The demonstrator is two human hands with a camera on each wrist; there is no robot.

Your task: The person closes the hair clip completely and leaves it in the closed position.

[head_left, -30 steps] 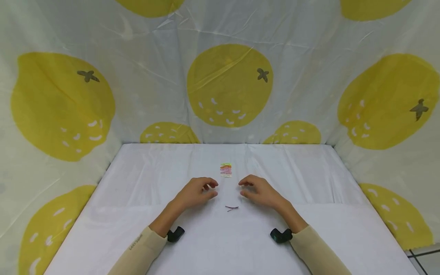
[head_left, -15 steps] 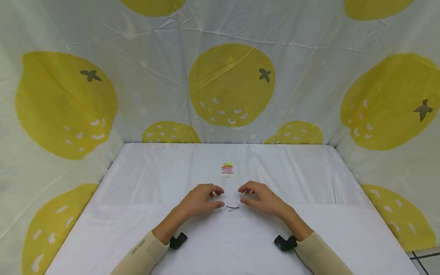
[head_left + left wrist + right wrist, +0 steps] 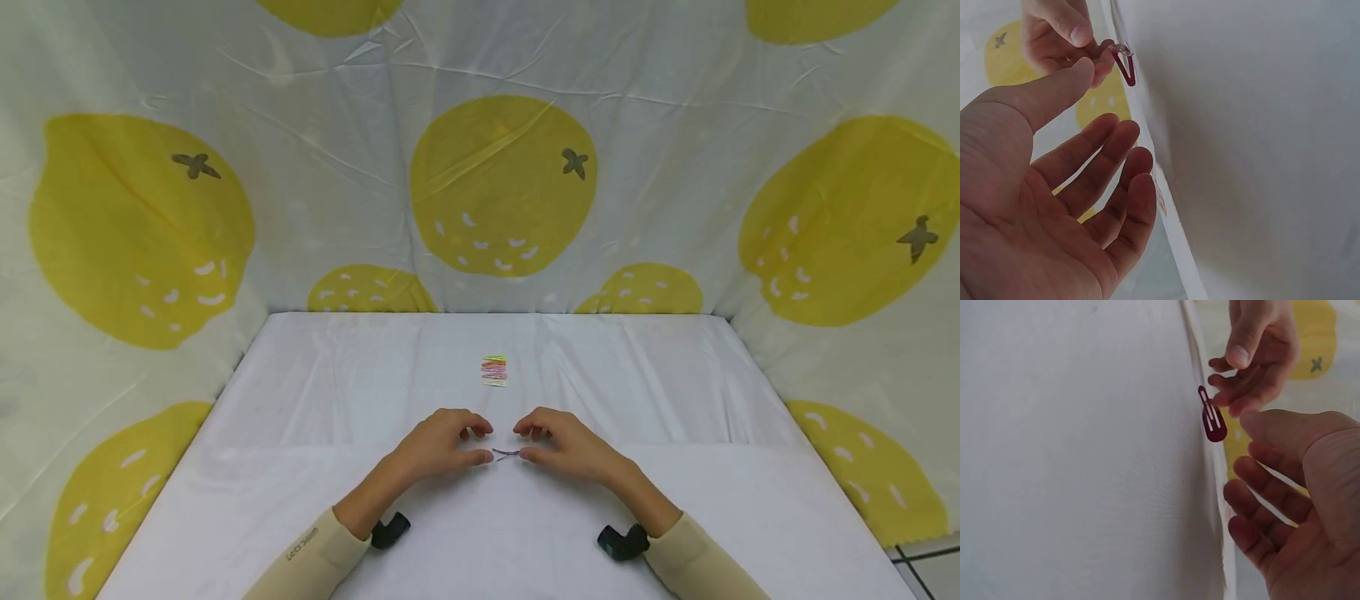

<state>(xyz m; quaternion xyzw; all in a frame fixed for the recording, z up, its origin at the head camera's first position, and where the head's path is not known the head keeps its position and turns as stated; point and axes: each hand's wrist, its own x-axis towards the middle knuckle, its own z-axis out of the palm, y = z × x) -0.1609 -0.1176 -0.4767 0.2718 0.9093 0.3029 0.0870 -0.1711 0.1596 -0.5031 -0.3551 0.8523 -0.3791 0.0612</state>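
Note:
A dark red snap hair clip lies on the white table between the two hands, its two arms spread apart at one end. My left hand is just left of it, fingers loosely bent and the thumb tip right at the clip's left end. From the other side my right hand reaches in likewise, thumb tip at the right end. Seen from the left wrist, the clip is beyond the thumb, near the fingers of the opposite hand. Its broad rounded end shows in the right wrist view, where the clip sits beside the thumb tip.
Farther back on the table, several coloured hair clips lie in a neat column, from yellow-green through orange and pink to pale. A lemon-print curtain encloses the back and both sides.
Both hands have come down toward the near side of the table and closer together, until their thumbs flank the dark red hair clip. The clips at the back stay put.

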